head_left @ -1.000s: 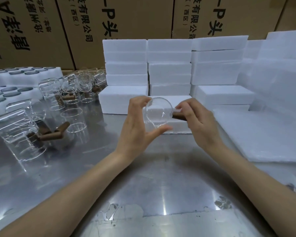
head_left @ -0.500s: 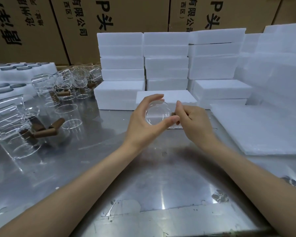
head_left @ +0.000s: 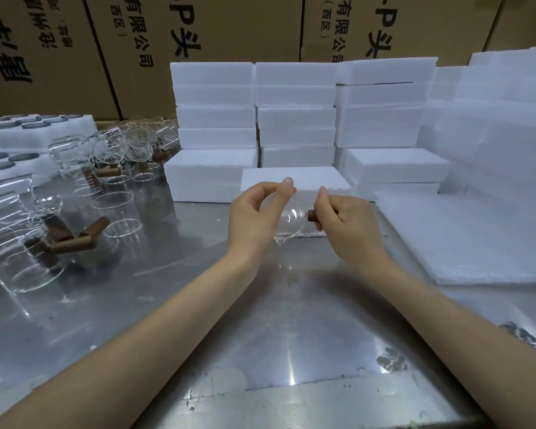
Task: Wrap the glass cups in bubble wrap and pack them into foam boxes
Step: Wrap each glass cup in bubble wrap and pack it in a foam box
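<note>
A clear glass cup (head_left: pixel 290 222) with a short brown wooden handle (head_left: pixel 311 216) hangs above the steel table (head_left: pixel 260 320), its spout pointing down. My left hand (head_left: pixel 254 213) curls round the cup's bowl with thumb and fingers. My right hand (head_left: pixel 347 222) pinches the wooden handle. Behind the cup lies a white foam box (head_left: pixel 294 181) on the table. A stack of white wrap sheets (head_left: pixel 464 236) lies flat to the right.
Several more glass cups with brown handles (head_left: pixel 75 205) crowd the table's left side. Foam trays with round holes (head_left: pixel 16 131) sit far left. Stacked foam boxes (head_left: pixel 294 113) line the back, with more foam (head_left: pixel 505 128) at right and cardboard cartons (head_left: pixel 229 26) behind.
Both hands have turned the cup, so its spout now points down and its bowl faces more sideways. The hands have dropped slightly toward the table.
</note>
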The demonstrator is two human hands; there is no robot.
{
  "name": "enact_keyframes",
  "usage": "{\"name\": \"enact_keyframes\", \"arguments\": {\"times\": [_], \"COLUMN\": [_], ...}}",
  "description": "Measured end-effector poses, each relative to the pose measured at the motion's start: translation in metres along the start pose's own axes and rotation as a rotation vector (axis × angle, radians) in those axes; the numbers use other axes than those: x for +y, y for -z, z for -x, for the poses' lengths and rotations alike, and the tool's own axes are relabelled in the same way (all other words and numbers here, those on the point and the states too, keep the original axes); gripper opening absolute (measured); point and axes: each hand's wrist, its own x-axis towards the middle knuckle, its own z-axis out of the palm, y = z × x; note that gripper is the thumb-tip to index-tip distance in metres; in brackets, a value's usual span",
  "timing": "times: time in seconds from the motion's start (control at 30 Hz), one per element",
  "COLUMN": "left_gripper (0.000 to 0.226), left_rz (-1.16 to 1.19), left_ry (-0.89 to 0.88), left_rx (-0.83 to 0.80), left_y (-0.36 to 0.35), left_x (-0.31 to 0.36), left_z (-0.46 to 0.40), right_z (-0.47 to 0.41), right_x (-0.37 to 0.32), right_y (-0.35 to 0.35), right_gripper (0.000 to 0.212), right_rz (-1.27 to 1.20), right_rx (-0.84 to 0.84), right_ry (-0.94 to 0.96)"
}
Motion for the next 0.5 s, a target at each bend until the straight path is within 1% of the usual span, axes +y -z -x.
{"name": "enact_keyframes", "arguments": {"times": [0.17, 0.33, 0.47, 0.5], "left_gripper": [0.026, 0.024, 0.022, 0.024], "left_rz": [-0.011, 0.034, 0.012, -0.009], "left_ry": [0.008, -0.004, -0.02, -0.028], "left_rx": [-0.085, -0.213, -0.314, -0.335], "left_y": [0.008, 0.017, 0.022, 0.022], "left_x": [0.006, 0.013, 0.015, 0.015], "left_z": [0.001, 0.002, 0.003, 0.003], "right_z": [-0.003, -0.006, -0.008, -0.009], "right_x": [-0.003, -0.003, -0.003, -0.003], "right_y": [0.003, 0.008, 0.01, 0.011], "right_gripper": [0.059, 0.061, 0.061, 0.06], "right_rz": [-0.061, -0.165, -0.219, -0.233], "right_rx": [0.031, 0.047, 0.022, 0.014], "right_ry": [-0.043, -0.13, -0.184, -0.209]}}
